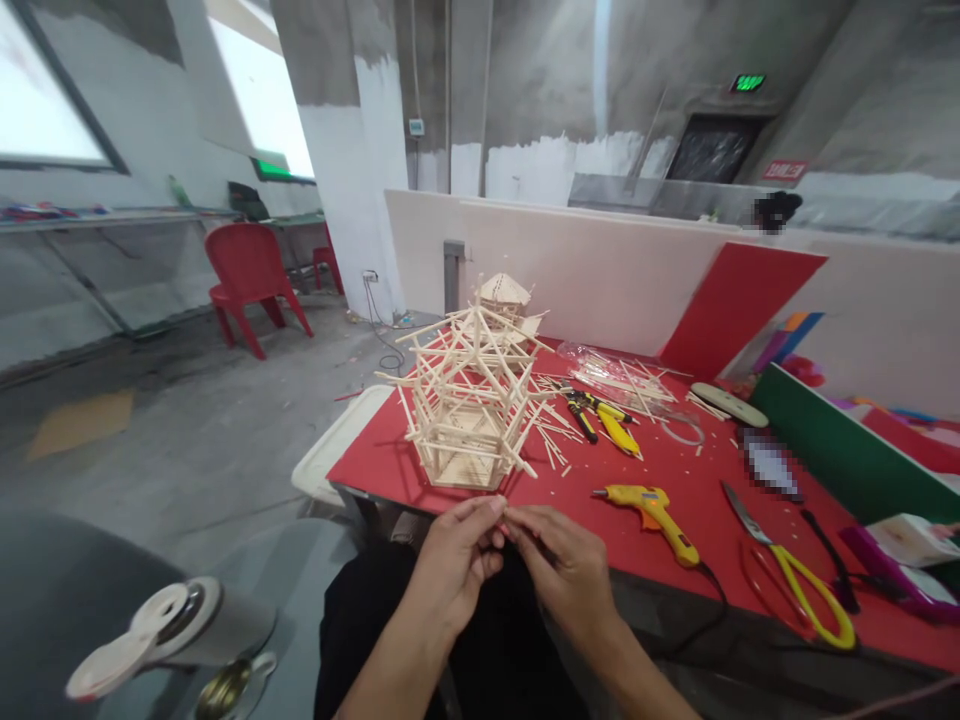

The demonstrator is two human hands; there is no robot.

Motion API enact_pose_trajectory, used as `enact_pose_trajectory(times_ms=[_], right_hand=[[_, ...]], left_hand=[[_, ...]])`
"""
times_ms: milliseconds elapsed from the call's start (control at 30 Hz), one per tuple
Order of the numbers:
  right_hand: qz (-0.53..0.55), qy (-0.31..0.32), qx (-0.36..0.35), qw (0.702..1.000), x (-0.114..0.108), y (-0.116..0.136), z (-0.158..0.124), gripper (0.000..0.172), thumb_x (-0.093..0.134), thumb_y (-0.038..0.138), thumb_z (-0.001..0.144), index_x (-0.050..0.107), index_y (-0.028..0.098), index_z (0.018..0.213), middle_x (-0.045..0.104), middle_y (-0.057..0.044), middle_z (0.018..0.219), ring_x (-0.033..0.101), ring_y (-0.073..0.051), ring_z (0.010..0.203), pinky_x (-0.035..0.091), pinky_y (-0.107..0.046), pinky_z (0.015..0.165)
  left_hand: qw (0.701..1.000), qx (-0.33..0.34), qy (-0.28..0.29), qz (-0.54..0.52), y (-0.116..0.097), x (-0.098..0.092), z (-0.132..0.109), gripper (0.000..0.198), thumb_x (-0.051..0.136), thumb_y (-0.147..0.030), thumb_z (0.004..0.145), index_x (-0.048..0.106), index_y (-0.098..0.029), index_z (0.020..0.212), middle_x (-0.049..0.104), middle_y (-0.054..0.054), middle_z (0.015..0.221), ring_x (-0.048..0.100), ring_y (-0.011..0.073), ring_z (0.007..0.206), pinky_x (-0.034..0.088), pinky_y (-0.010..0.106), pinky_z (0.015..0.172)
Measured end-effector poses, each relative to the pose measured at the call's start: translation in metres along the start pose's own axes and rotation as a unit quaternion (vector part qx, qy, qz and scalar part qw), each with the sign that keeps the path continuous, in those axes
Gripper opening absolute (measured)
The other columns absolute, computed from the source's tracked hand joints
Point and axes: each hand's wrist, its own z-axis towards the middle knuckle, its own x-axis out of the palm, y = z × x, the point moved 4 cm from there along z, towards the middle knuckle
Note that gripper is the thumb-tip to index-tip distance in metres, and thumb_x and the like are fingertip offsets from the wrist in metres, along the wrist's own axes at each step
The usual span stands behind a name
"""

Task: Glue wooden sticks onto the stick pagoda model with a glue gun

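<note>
My left hand (463, 548) and my right hand (564, 556) meet over my lap, just in front of the red table's edge. The fingertips of both are pinched together and almost touch. Whatever lies between them is too small or too hidden to name. Right beyond them stands an open frame of thin wooden sticks (471, 400), a pavilion-like model with a flat base and a peaked top. A second stick model with a closed conical roof (506, 292) is partly hidden behind it. A yellow glue gun (652, 508) lies to the right of my right hand.
Yellow-handled scissors (802, 585), pliers (581, 412), a yellow cutter (619, 432) and loose sticks (555, 430) lie on the red table (540, 520). A green board (847, 455) edges the right side. A lidded cup (217, 615) stands at lower left; a red chair (251, 275) is farther back.
</note>
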Motion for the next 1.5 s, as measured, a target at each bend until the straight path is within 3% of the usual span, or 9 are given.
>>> enact_pose_trajectory(times_ms=[233, 400, 667, 900, 1167, 1500], right_hand=[[-0.044, -0.061, -0.011, 0.997, 0.005, 0.001, 0.007, 0.021, 0.056, 0.015, 0.086, 0.067, 0.024, 0.102, 0.071, -0.003, 0.089, 0.066, -0.014, 0.081, 0.053, -0.027, 0.074], [-0.046, -0.093, -0.006, 0.995, 0.001, 0.001, 0.013, 0.013, 0.061, 0.018, 0.084, 0.067, 0.021, 0.095, 0.070, -0.002, 0.081, 0.063, -0.012, 0.070, 0.050, -0.024, 0.064], [-0.023, -0.077, 0.061, 0.995, -0.006, -0.018, 0.001, 0.006, 0.061, 0.020, 0.084, 0.067, 0.021, 0.087, 0.068, -0.001, 0.076, 0.060, -0.011, 0.064, 0.047, -0.021, 0.058], [-0.016, -0.080, 0.103, 0.991, -0.010, -0.032, 0.004, 0.009, 0.060, 0.024, 0.085, 0.068, 0.021, 0.087, 0.068, -0.001, 0.077, 0.059, -0.011, 0.063, 0.048, -0.021, 0.057], [-0.015, -0.072, 0.089, 0.993, -0.008, -0.035, 0.026, 0.030, 0.053, 0.023, 0.087, 0.061, 0.024, 0.116, 0.062, -0.008, 0.115, 0.061, -0.018, 0.100, 0.054, -0.025, 0.068], [-0.010, -0.043, 0.049, 0.998, -0.004, -0.037, 0.044, 0.040, 0.050, 0.015, 0.084, 0.058, 0.027, 0.122, 0.059, -0.006, 0.125, 0.055, -0.019, 0.115, 0.049, -0.037, 0.094]], left_hand=[[0.999, 0.000, 0.024, 0.045, -0.014, 0.006, 0.007, 0.021, 0.076, -0.031, 0.067, 0.065, -0.013, 0.069, 0.054, -0.001, 0.054, 0.047, 0.0062, 0.048, 0.036, 0.015, 0.043], [0.999, 0.001, 0.000, 0.039, -0.028, 0.008, 0.017, 0.022, 0.077, -0.027, 0.063, 0.061, -0.013, 0.064, 0.052, -0.004, 0.051, 0.044, 0.0042, 0.043, 0.032, 0.014, 0.039], [0.997, -0.061, -0.038, 0.009, -0.036, 0.014, 0.035, 0.018, 0.074, -0.018, 0.064, 0.057, -0.013, 0.063, 0.054, -0.003, 0.053, 0.043, 0.0036, 0.039, 0.026, 0.013, 0.032], [0.996, -0.079, -0.046, 0.017, -0.034, 0.018, 0.039, 0.015, 0.070, -0.017, 0.069, 0.056, -0.012, 0.065, 0.052, -0.003, 0.051, 0.042, 0.0035, 0.038, 0.030, 0.013, 0.033], [0.997, -0.071, -0.039, 0.014, -0.033, 0.017, 0.040, 0.018, 0.074, -0.020, 0.066, 0.059, -0.012, 0.068, 0.054, -0.003, 0.054, 0.043, 0.0026, 0.039, 0.029, 0.013, 0.033], [0.995, -0.088, -0.041, 0.011, -0.032, 0.018, 0.043, 0.015, 0.073, -0.018, 0.068, 0.060, -0.012, 0.067, 0.054, -0.003, 0.052, 0.045, 0.0036, 0.038, 0.030, 0.013, 0.032]])
